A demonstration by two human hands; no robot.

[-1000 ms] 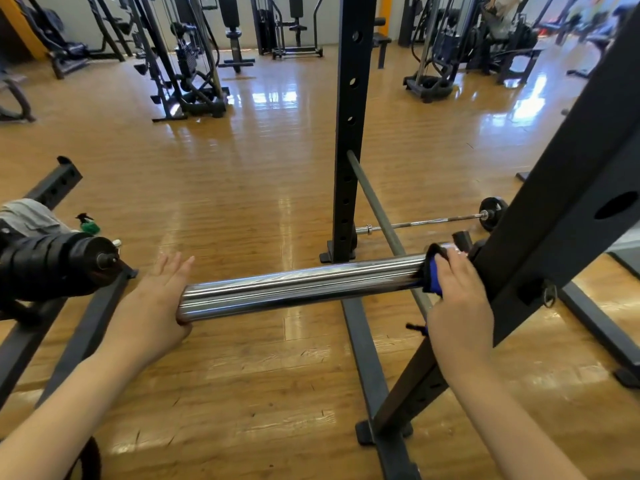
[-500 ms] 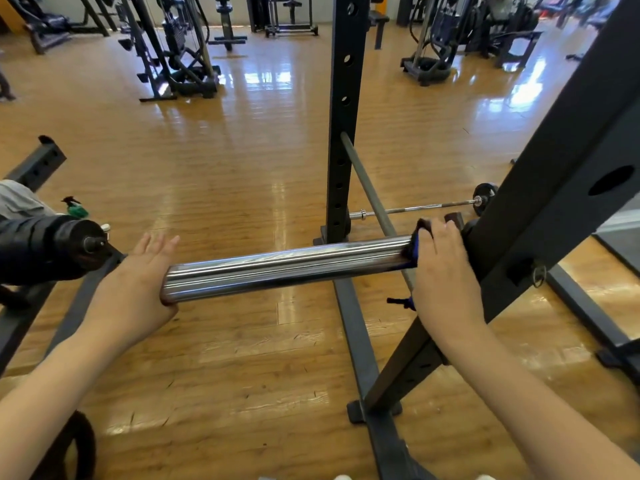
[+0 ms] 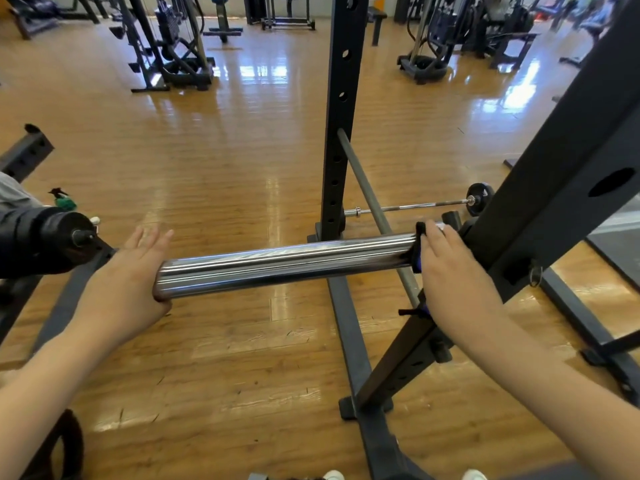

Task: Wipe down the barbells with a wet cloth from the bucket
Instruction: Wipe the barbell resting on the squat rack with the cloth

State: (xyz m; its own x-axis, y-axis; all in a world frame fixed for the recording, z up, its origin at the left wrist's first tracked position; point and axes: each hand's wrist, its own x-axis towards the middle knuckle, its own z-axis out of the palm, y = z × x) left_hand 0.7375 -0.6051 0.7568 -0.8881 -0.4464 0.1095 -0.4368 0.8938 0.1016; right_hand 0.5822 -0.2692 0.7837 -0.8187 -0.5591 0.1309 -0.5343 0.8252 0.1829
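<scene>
Bracing the free end of the barbell sleeve [image 3: 284, 263] with my left hand [image 3: 128, 289], I have the palm flat against the end face and the fingers straight and spread, holding nothing. My right hand [image 3: 450, 282] is at the other end of the sleeve, right beside the rack upright [image 3: 554, 188], its fingers curled over a blue and black thing [image 3: 418, 249] at the collar; I cannot tell whether that is a cloth or a clamp. The sleeve lies level and sticks out from the upright toward my left, bright and streaked with reflections, so I cannot judge whether it is wet or wiped. No bucket shows anywhere. Beyond the upright a second, thin barbell [image 3: 415, 205] lies on the wooden floor [image 3: 225, 150], well away from both hands and, as far as I can judge, not attended to. My guess is that most of the wiping lies ahead.
</scene>
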